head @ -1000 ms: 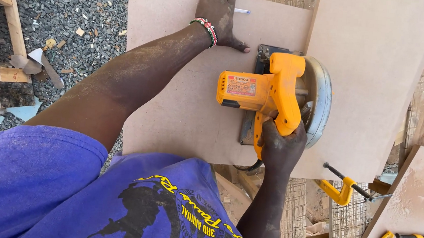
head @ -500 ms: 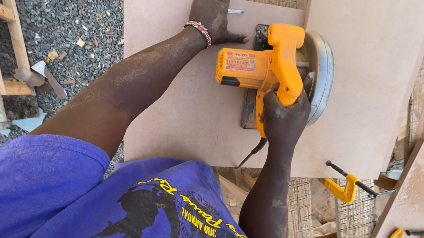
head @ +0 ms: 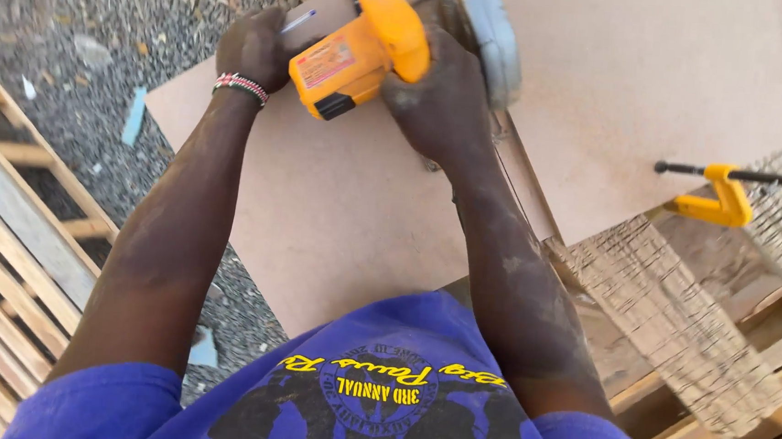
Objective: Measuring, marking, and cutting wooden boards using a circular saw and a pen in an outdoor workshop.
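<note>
A yellow circular saw (head: 367,44) rests on a large tan fibreboard sheet (head: 346,207), its grey blade guard (head: 486,34) at the cut line. My right hand (head: 441,95) grips the saw's rear handle. My left hand (head: 254,47), with a beaded wristband, presses flat on the board just left of the saw, next to a pen (head: 297,20). The cut runs back along the board toward me; a second piece of board (head: 657,91) lies right of it.
A yellow clamp (head: 718,197) sits at the right board's edge above woven mesh panels (head: 678,313). Wooden slat frames (head: 4,247) lie on gravel (head: 82,51) to the left, with scraps scattered about.
The saw and my right hand have moved forward along the board, away from me. My left hand has stayed pressed beside it. The view tilted, and the clamp now appears higher at right.
</note>
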